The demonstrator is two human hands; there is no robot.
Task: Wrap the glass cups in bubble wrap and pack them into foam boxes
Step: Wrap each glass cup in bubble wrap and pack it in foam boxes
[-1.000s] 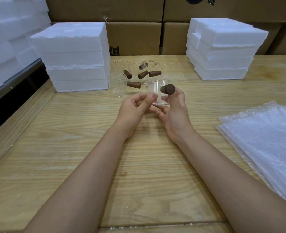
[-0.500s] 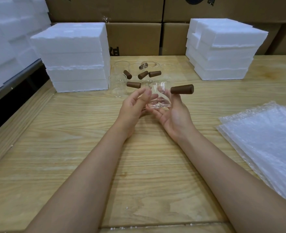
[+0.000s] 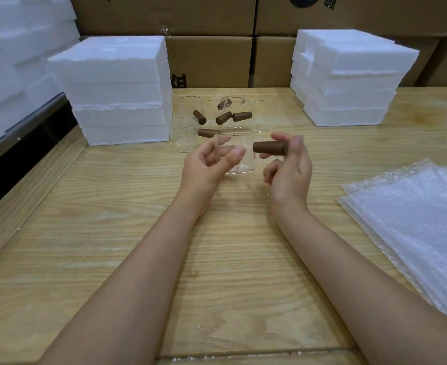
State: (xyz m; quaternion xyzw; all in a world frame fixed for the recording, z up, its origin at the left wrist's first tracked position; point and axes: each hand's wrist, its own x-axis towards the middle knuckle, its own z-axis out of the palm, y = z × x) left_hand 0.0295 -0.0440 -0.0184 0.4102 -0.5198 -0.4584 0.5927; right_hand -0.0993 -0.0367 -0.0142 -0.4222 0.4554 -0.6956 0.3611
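A clear glass cup [image 3: 240, 164] with a brown cylindrical handle [image 3: 268, 148] is held upright just above the wooden table [image 3: 138, 233]. My left hand [image 3: 209, 167] holds the glass body, thumb on the near wall and fingers at the rim. My right hand [image 3: 289, 172] pinches the outer end of the handle, which points right. Several more glass cups with brown handles [image 3: 211, 118] stand behind it. Flat bubble wrap sheets [image 3: 414, 219] are stacked at the right. White foam boxes are stacked at the back left [image 3: 119, 88] and back right [image 3: 348, 75].
Cardboard cartons [image 3: 211, 56] line the back of the table. More foam pieces [image 3: 11, 61] are piled on a lower shelf at the far left, beyond the table's left edge. Small foam crumbs lie near the front edge.
The cup has turned so its handle swung from facing me to pointing right. My right hand left the cup's base and now pinches the handle. My left hand stayed on the glass.
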